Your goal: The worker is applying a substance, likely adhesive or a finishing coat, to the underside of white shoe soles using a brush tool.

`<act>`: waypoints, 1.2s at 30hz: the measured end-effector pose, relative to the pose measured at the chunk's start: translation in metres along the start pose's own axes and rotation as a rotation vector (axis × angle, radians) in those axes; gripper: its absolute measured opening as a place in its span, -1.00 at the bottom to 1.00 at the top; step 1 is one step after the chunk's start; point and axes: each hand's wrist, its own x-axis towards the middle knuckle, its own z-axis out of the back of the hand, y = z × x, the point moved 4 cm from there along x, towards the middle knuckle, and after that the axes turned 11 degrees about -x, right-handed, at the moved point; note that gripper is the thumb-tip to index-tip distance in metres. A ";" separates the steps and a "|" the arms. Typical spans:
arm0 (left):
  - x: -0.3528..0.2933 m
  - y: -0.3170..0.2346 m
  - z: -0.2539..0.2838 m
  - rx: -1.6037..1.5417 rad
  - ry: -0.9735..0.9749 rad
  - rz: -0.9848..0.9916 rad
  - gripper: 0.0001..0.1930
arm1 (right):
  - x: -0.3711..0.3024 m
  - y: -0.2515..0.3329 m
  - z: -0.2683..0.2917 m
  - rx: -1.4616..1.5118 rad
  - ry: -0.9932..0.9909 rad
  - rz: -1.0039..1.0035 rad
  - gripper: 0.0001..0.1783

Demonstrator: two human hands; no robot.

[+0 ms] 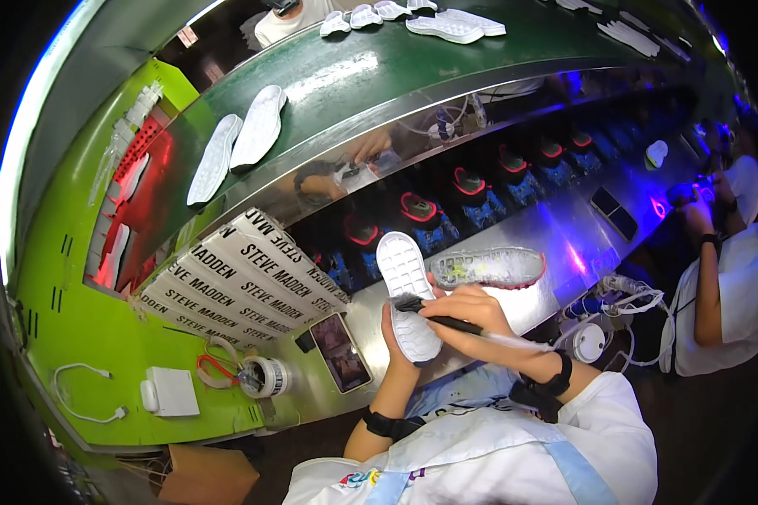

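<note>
Through the head camera I read the station from left to right. A white carton with dark lettering (244, 282) stands beside a phone (340, 353), which lies face up. Left hand (390, 337): the forearm rises from below, black band at the wrist; the hand is clamped on the near half of a white shoe sole (403, 261), along its left edge. Sole: held up at the metal bench (522, 305), in front of the chest; long axis runs away from the body, far end leaning slightly left; gridded face toward me. Brush (459, 322): dark bristles over the sole's middle, handle sloping down to the right. Right hand (476, 307): forearm angled in from lower right, fingers directed left and closed on the handle. Beyond it, a grey sole-shaped piece (493, 267) lies crosswise.
</note>
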 end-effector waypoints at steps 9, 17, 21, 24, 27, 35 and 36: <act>0.019 -0.008 -0.027 0.196 -0.069 0.086 -0.31 | -0.016 -0.001 -0.013 0.363 0.436 -0.062 -0.82; 0.031 -0.009 -0.026 0.356 -0.093 0.480 -0.34 | -0.020 -0.003 0.005 0.417 0.659 -0.187 -0.85; 0.039 -0.007 -0.028 0.522 -0.220 0.600 -0.40 | -0.005 0.003 0.013 0.291 0.372 0.140 -0.88; 0.033 0.003 -0.031 0.599 -0.544 0.658 -0.61 | -0.012 -0.004 0.022 0.332 0.488 0.002 -0.87; 0.037 0.002 -0.038 0.742 -0.587 0.680 -0.63 | -0.007 -0.003 0.022 0.339 0.264 0.153 -0.87; 0.039 -0.013 -0.045 1.473 -0.418 0.715 -0.60 | -0.033 -0.043 0.035 0.256 0.341 0.111 -0.87; 0.041 -0.009 -0.048 1.408 -0.467 0.669 -0.60 | -0.044 -0.067 0.045 0.175 0.304 0.054 -0.87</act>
